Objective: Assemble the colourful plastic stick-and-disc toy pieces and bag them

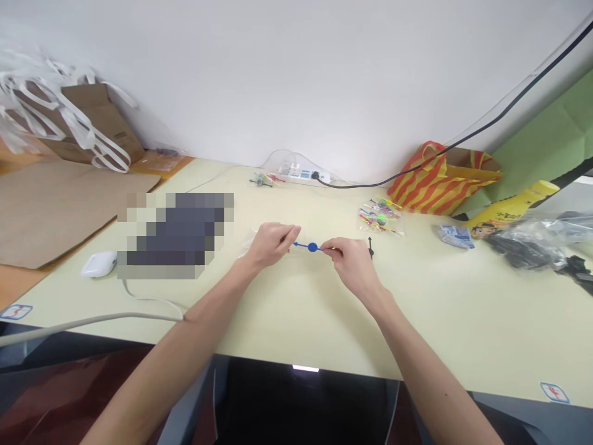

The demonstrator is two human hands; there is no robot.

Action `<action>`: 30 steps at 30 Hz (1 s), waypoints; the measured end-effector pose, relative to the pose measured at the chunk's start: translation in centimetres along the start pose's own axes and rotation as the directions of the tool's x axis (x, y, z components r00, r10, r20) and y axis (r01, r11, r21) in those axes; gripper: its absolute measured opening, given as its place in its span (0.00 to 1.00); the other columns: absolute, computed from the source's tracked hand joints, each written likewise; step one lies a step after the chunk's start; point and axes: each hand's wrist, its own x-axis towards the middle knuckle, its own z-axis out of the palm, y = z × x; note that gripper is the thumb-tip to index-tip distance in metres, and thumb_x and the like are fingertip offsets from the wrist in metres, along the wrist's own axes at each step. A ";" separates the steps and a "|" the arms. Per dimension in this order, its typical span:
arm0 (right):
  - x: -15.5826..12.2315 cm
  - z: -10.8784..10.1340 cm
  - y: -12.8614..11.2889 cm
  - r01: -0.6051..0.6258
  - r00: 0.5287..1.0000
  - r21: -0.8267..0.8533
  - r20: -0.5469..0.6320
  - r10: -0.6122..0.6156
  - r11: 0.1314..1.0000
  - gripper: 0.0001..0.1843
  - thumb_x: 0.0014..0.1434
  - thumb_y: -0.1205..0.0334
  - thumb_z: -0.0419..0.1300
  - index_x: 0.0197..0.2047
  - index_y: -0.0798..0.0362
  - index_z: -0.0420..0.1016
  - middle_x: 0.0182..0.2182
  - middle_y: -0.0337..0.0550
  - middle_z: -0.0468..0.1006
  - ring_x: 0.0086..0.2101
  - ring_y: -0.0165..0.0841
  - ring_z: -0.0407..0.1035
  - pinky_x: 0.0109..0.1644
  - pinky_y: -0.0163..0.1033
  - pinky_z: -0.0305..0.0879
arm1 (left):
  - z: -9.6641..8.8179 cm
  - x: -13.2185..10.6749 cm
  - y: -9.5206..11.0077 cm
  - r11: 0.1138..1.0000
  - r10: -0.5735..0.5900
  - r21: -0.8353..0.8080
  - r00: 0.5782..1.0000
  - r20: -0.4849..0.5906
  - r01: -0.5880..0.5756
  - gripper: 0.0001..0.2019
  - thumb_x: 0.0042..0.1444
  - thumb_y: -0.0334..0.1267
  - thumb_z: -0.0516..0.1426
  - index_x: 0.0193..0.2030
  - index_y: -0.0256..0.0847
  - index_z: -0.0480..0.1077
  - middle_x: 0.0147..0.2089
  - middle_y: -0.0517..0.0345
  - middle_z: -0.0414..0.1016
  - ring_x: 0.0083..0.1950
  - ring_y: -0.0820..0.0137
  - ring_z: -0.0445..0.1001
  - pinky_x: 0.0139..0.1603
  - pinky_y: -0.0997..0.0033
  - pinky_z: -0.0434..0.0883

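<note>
Two bare forearms reach forward from the bottom edge over a pale yellow surface point(287, 321). The left hand point(271, 243) and the right hand point(348, 259) meet near the middle of the surface, close together but not touching. Between them runs a thin blue stick with a round disc point(312, 247) at its middle. The fingers of the right hand are pinched shut on one end of it; the fingers of the left hand are closed at the other, pointed end, and also seem to hold a piece of clear plastic, though that is hard to make out.

Just beside the right hand, a small black stick point(370, 246) lies on the surface. To the left sits a white mouse point(99, 263) with its cable trailing toward the near edge. Further back, right of the hands, lies a clear bag of coloured sticks point(382, 217). Behind it stands a red and yellow striped bag point(433, 177), with a yellow bottle point(512, 210) lying to its right. Against the white wall, a power strip point(302, 175) holds a black cable. Flat cardboard point(55, 207) covers the far left.
</note>
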 end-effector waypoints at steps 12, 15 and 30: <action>3.9 3.1 -2.0 0.148 0.970 0.238 0.154 -0.188 0.960 0.16 0.59 0.77 0.53 0.31 0.51 0.79 0.34 0.41 0.84 0.38 0.36 0.77 0.47 0.38 0.67 | 0.1 0.1 -0.1 0.998 0.019 0.066 0.999 0.032 -0.021 0.24 0.73 0.41 0.47 0.22 0.40 0.64 0.19 0.63 0.64 0.22 0.74 0.61 0.29 0.69 0.56; 4.1 4.3 -1.7 0.089 0.985 0.349 0.106 -0.134 0.933 0.11 0.53 0.77 0.54 0.29 0.52 0.73 0.28 0.37 0.80 0.32 0.32 0.75 0.42 0.36 0.67 | 0.2 0.0 -0.5 0.998 -0.017 0.063 1.000 0.005 0.016 0.24 0.73 0.42 0.48 0.22 0.40 0.64 0.19 0.63 0.62 0.21 0.75 0.60 0.28 0.70 0.56; 4.7 8.8 0.2 -0.097 0.988 0.699 0.154 -0.016 0.709 0.11 0.46 0.66 0.61 0.37 0.52 0.71 0.32 0.39 0.81 0.35 0.35 0.76 0.38 0.36 0.72 | 0.9 -0.2 -0.5 0.992 0.037 0.119 0.998 0.050 -0.043 0.24 0.72 0.42 0.47 0.22 0.40 0.65 0.20 0.60 0.67 0.22 0.73 0.61 0.29 0.68 0.55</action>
